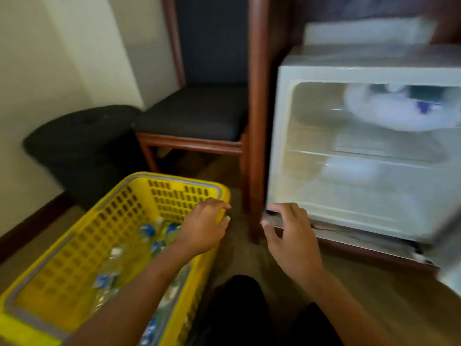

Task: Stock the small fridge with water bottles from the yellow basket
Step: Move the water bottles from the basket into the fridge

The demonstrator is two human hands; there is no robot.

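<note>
A yellow basket [74, 248] stands on the floor at the lower left, with several clear water bottles [149, 232] with blue labels lying in it. My left hand [204, 226] lies over the basket's right rim near its far corner, fingers relaxed, holding nothing. The small white fridge [282, 136] stands open at the right; blurred white and blue items sit on its upper shelf. My right hand [291, 236] hovers in front of the fridge's lower left corner with fingers spread and empty. The view is motion-blurred.
A wooden post [257, 108] rises between the basket and the fridge. Behind stand a dark cushioned wooden chair [194, 116] and a black rounded bin [79, 143] by the cream wall. The fridge door [449, 258] edge shows at the far right. My dark-clad knees [239, 310] are at the bottom.
</note>
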